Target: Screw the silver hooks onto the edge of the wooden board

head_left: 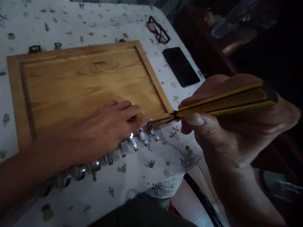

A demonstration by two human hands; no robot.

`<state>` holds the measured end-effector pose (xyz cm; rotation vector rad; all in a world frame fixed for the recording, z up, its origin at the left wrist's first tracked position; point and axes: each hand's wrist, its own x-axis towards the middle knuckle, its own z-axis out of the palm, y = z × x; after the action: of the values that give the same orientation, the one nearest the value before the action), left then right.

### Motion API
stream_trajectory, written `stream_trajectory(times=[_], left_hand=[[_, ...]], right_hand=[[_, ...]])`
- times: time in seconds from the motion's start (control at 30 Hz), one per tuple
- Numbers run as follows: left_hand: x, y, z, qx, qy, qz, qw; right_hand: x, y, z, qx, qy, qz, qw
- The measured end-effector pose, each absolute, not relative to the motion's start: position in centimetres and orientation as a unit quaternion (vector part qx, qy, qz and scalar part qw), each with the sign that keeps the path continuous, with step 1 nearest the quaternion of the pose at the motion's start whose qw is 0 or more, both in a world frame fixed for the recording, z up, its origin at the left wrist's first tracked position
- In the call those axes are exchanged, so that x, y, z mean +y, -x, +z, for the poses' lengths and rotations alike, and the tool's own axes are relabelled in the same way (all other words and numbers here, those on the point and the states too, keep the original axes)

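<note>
A shallow wooden tray-like panel (90, 72) with a raised frame lies on the table. Along its near edge stand several silver metal hooks (143, 137), curving outward. My right hand (217, 135) grips a screwdriver (220, 101) with a yellow and black handle. The screwdriver's thin shaft runs leftward, its tip at the metal hook (153, 133) nearest the panel's right corner. My left hand (115, 121) rests across the near edge, fingers curled in, close beside that tip. Whatever those fingers pinch is hidden.
A patterned white tablecloth (151, 176) covers the table. Red-framed glasses (158, 30) and a black phone (181, 66) lie to the panel's right. Small dark metal fittings (35, 49) show at its far edge. A clear plastic bottle (233, 19) is off the table at upper right.
</note>
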<state>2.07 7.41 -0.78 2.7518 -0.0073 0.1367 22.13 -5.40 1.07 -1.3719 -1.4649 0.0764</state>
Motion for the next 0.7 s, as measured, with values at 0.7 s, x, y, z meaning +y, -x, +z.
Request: stream_trajectory(times=[0.7], left_hand=[[7.5, -2.1, -0.5, 0.0, -0.984, 0.04, 0.176]], right_hand=[[-6.5, -21.4, 1.8, -0.57, 0.579, 0.176, 0.556]])
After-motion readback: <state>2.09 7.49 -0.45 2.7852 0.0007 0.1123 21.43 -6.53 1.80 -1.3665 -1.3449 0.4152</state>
